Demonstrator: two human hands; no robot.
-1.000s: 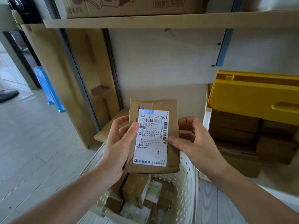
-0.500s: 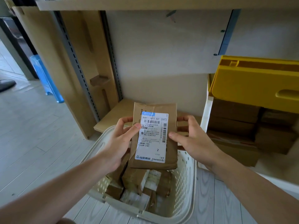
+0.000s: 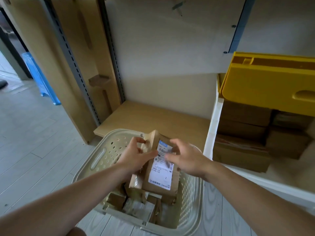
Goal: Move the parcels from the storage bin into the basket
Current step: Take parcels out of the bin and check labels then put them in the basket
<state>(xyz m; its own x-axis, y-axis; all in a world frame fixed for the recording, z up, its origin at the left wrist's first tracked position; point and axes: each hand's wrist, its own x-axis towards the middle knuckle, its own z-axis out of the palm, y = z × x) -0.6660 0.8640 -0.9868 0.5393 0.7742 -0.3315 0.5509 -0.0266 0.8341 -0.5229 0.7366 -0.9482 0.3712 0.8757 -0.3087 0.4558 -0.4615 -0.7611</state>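
The left hand (image 3: 136,155) holds the brown parcel (image 3: 158,169) low over the basket (image 3: 100,157), the right hand (image 3: 185,159) has loose fingers on it, so lay it flat on the other parcels (image 3: 136,205).

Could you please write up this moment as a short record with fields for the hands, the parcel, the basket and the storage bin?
left hand: grips the parcel's upper left edge
right hand: fingers spread over the label, loose; contact unclear from blur
parcel: brown, white label up, tilted, low inside the basket on other parcels
basket: cream, perforated, on the floor, several brown parcels inside
storage bin: white, to the right, brown boxes left inside
yellow lid: propped over the bin
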